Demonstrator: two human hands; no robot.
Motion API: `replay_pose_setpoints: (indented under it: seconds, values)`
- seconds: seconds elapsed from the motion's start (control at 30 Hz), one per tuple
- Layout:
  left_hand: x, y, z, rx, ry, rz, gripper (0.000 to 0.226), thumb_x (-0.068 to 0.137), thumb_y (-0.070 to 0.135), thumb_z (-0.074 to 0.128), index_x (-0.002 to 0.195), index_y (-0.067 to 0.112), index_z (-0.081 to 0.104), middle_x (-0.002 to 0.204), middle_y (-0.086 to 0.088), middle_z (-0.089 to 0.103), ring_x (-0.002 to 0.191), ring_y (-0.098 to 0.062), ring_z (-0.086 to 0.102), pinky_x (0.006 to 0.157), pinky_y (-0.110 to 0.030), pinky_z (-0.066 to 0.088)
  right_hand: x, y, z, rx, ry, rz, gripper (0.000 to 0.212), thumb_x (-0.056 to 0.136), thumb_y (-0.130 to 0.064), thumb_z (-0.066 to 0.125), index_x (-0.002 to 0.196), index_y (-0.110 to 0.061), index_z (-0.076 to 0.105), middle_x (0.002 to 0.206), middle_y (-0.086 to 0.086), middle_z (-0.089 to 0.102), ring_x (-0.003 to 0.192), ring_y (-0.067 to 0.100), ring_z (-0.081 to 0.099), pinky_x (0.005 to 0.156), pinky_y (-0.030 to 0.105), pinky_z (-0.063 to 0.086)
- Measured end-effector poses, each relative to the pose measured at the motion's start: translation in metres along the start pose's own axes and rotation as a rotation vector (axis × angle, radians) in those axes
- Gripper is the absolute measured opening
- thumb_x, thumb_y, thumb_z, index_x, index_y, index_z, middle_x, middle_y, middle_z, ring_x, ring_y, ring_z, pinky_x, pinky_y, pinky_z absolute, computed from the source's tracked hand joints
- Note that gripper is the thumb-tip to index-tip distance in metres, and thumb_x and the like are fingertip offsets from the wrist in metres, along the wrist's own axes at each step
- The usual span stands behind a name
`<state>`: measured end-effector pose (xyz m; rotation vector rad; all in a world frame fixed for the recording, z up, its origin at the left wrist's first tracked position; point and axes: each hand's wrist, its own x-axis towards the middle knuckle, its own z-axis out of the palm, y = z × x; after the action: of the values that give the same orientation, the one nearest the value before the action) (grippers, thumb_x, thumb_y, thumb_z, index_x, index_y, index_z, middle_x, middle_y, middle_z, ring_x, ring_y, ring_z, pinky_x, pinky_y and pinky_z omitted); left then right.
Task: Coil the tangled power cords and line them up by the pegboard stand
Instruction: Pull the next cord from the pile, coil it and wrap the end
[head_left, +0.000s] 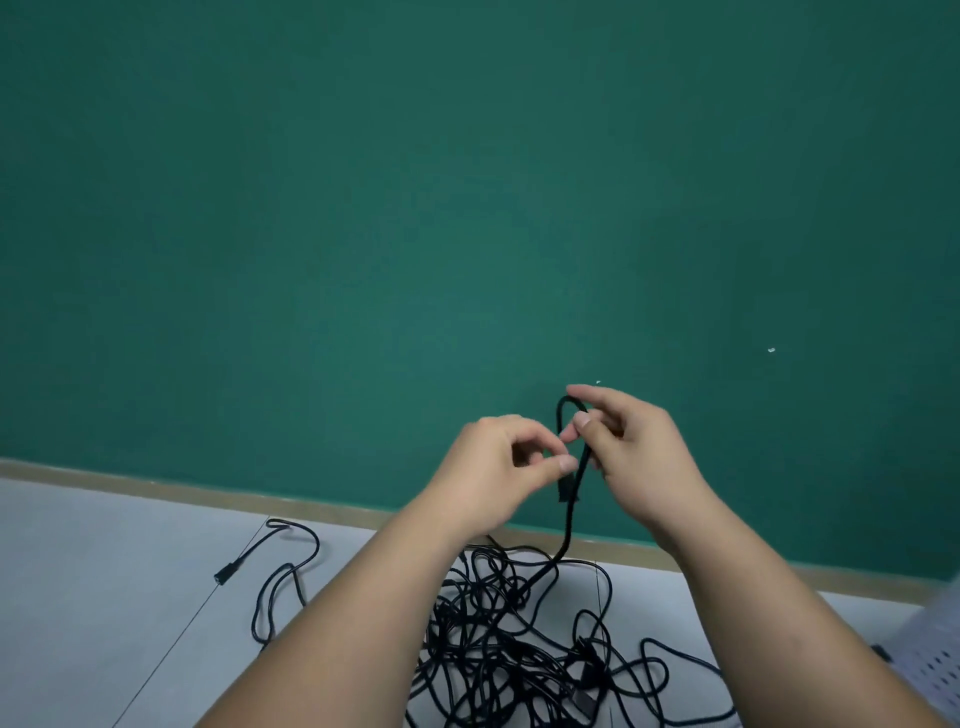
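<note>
1. The right hand is raised in front of the green wall. Its thumb and forefinger pinch the top of a black cord where the cord bends over into a narrow loop.
2. The left hand is just beside it at about the same height, with its fingers curled in. Its thumb tip presses against the same cord a little below the loop, and it seems to pinch the cord there against the curled fingers.
3. A short end of the cord hangs down from the loop between the two hands and ends in a dark plug-like tip.
4. The longer part drops straight down from the hands and runs into the pile of cords.
5. This pile is a black tangle of many crossing loops. It lies on the grey tiled floor under and between the forearms, close to the baseboard.
6. A loose cord trails out to the left of the pile, with its plug lying on the floor well apart from the tangle.
7. A white pegboard shows at the lower right edge, near the right side of the pile; only a corner of it is in view.
</note>
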<state>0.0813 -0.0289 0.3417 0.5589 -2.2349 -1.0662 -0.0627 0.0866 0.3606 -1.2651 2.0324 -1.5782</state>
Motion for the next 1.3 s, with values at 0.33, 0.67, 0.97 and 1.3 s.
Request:
replay_pose_setpoints:
  seconds: [0.33,0.67,0.97,1.3]
  values:
    - [0.021,-0.014,0.005,-0.279,-0.006,-0.112,0.028,0.112,0.029,0.05,0.138,0.022,0.057,0.11,0.008,0.077,0.112,-0.009,0.07,0.107,-0.03,0.049,0.009,0.003,-0.025,0.17,-0.044,-0.181,0.028,0.108,-0.013,0.058,0.128,-0.029,0.068,0.094,-0.001,0.077,0.058,0.024,0.04,0.053,0.031,0.039]
    - [0.036,0.007,0.026,-0.643,0.181,-0.246,0.028,0.114,0.028,0.041,0.106,0.013,0.063,0.067,0.002,0.041,0.052,-0.014,0.034,0.048,-0.026,0.032,0.016,0.029,-0.021,0.197,-0.082,0.068,0.008,0.105,-0.015,0.064,0.107,-0.012,0.071,0.087,0.007,0.078,0.067,0.019,0.066,0.056,0.03,0.054]
    - [0.015,0.012,0.055,-0.259,-0.217,-0.16,0.023,0.112,0.034,0.045,0.112,0.014,0.056,0.098,0.001,0.076,0.078,-0.016,0.053,0.062,-0.037,0.044,0.01,0.015,-0.032,0.323,0.238,-0.059,0.016,0.107,-0.015,0.061,0.114,-0.011,0.074,0.076,-0.002,0.07,0.052,0.016,0.055,0.05,0.027,0.049]
    - [0.003,0.029,0.062,-0.411,-0.365,-0.154,0.028,0.113,0.029,0.047,0.102,0.012,0.065,0.082,-0.002,0.065,0.065,-0.008,0.053,0.057,-0.026,0.043,0.0,0.008,-0.045,0.323,0.253,-0.037,0.016,0.107,-0.018,0.061,0.111,-0.016,0.077,0.076,-0.002,0.071,0.052,0.015,0.053,0.051,0.024,0.047]
